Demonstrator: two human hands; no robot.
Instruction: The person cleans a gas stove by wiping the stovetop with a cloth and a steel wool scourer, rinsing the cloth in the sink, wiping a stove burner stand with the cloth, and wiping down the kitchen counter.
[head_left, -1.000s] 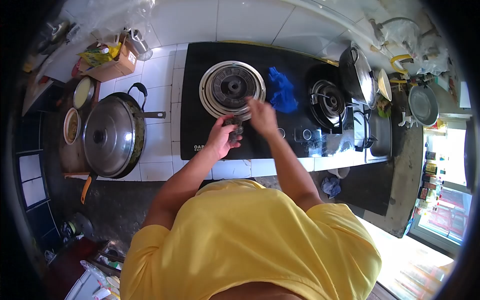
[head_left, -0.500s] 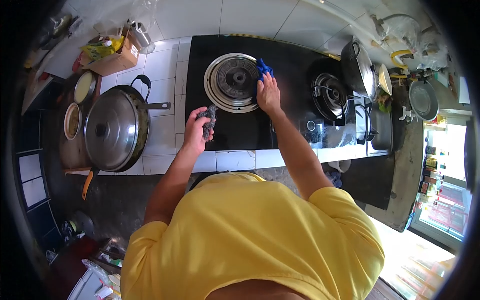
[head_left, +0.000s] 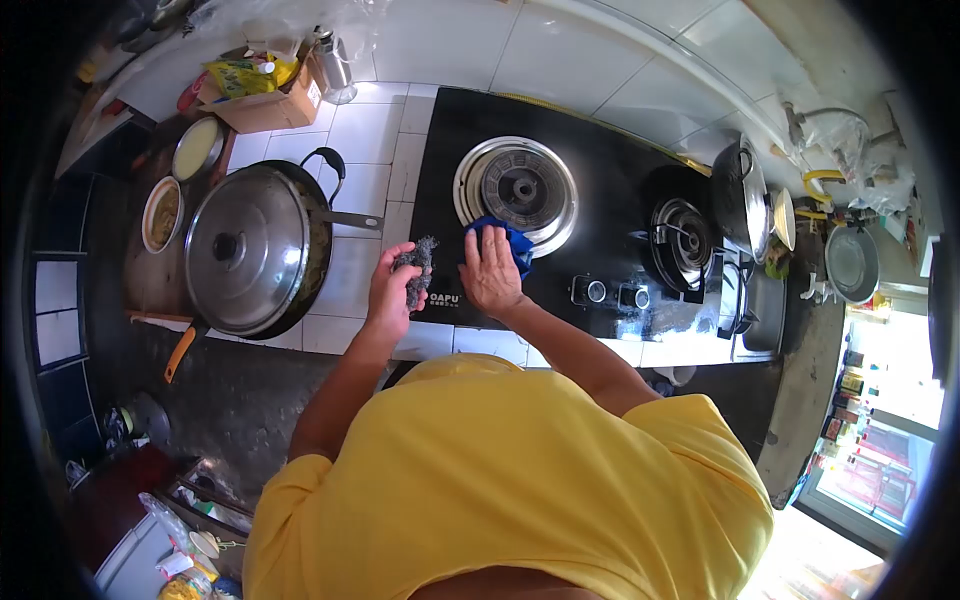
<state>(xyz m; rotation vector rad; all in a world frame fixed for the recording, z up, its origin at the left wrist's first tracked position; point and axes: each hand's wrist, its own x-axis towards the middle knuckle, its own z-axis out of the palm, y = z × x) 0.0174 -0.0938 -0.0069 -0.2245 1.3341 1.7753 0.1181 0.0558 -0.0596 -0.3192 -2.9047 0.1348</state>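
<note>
In my left hand, a grey steel wool scourer is clasped above the front left edge of the black glass gas stove. My right hand lies with outstretched fingers on a crumpled blue cloth, pressing it to the stove top. The cloth touches the front rim of the left burner, a round metal ring around a dark centre. Part of the cloth is hidden under my palm and fingers.
To the left stands a large lidded pan with a spatula handle sticking out. Two bowls, one of them white, sit beyond it. Behind are a cardboard box and a steel flask. A wok leans beyond the right burner.
My right hand has slid the blue cloth from the burner's right side round to its front. My left hand still holds the steel wool. The camera view has shifted.
</note>
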